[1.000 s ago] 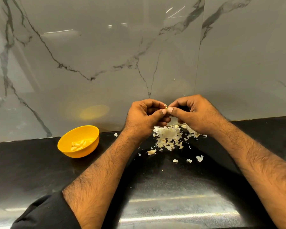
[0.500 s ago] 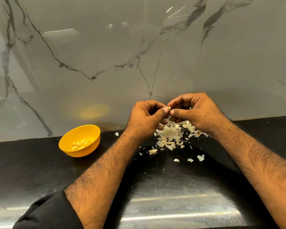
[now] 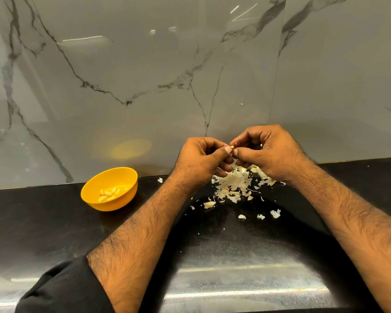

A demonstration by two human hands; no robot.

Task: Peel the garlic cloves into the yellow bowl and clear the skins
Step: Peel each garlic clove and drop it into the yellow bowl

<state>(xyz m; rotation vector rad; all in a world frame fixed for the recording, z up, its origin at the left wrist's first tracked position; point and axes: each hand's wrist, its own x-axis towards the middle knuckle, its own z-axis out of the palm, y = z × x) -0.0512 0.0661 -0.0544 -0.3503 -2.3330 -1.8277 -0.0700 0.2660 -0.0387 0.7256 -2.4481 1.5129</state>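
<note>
Above the heap of skins (image 3: 234,185), near the back of the black counter (image 3: 43,222), your 2 hands meet at the fingertips. Your left hand (image 3: 202,160) has its fingers curled and its thumb pressed to a small garlic clove (image 3: 232,147), of which only a yellowish tip shows. Your right hand (image 3: 270,152) pinches the same clove from the other side, thumb and forefinger closed on it. The clove sits between the 2 grips, touching both, so neither hand is nearer; most of it is hidden, and you cannot tell its long axis from what shows.

The relation that matters for the next move, as a judgement: the yellow bowl (image 3: 93,195) lies well to the left of your hands and a little nearer you, on your left hand's side. Once bare, the clove looks set to travel left, and your left hand has the shorter path. The skin should simply fall straight down, since the heap lies directly beneath your hands.

Counts: 1 bowl, holding a small cluster of peeled cloves (image 3: 110,193), perhaps 6 or 7, too overlapped to count exactly. 1 clove in your fingers. 1 main heap of skins, with about 8 loose scraps scattered round it, including 1 larger curled piece (image 3: 210,204) at the heap's near left and 3 bits in a row toward you. 1 scrap (image 3: 160,180) lies alone by the wall (image 3: 145,75).
</note>
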